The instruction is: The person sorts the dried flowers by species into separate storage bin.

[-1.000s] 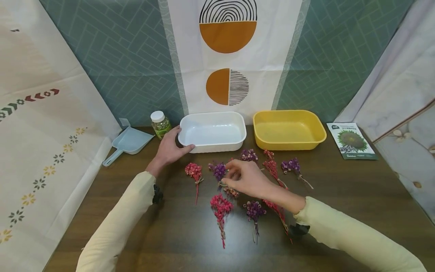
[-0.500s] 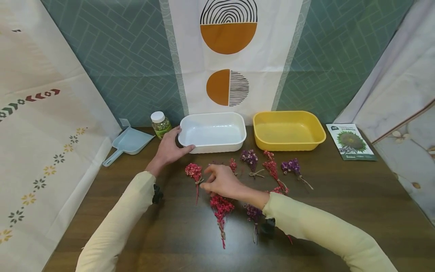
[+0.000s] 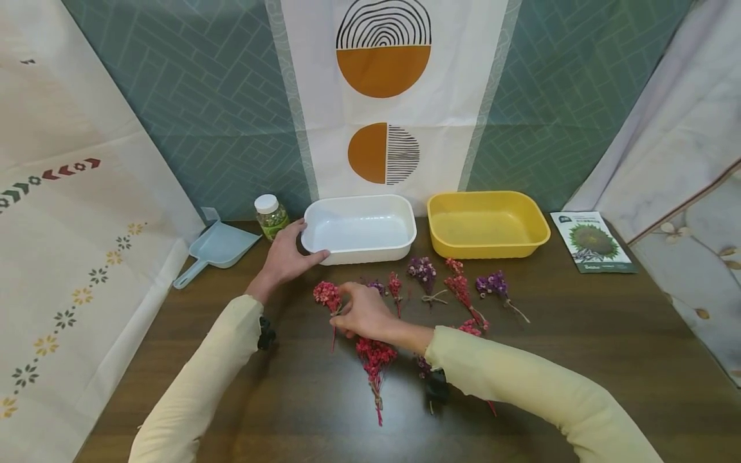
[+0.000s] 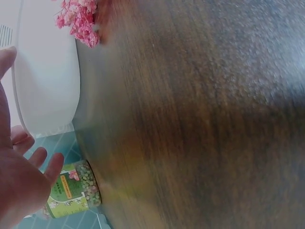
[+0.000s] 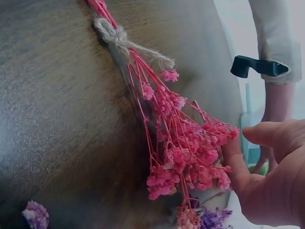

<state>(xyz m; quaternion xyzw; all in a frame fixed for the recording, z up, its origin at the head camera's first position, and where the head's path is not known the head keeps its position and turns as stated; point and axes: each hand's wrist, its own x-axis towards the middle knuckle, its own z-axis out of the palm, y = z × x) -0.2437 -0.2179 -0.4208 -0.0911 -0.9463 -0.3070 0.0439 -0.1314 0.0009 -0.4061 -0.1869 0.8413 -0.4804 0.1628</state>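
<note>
Now left hand (image 3: 288, 252) spread at white tub (image 3: 365, 256); right hand (image 3: 366, 314) at leftmost red bunch (image 3: 327, 296), pinch unclear; squeezing risks breakage.

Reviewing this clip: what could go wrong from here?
The right hand is at the leftmost red bunch; a firm pinch might crumble it. The right sleeve partly hides a purple bunch in the head view and might drag it. The left hand, at the white tray, is close to the jar and could knock it.
</note>
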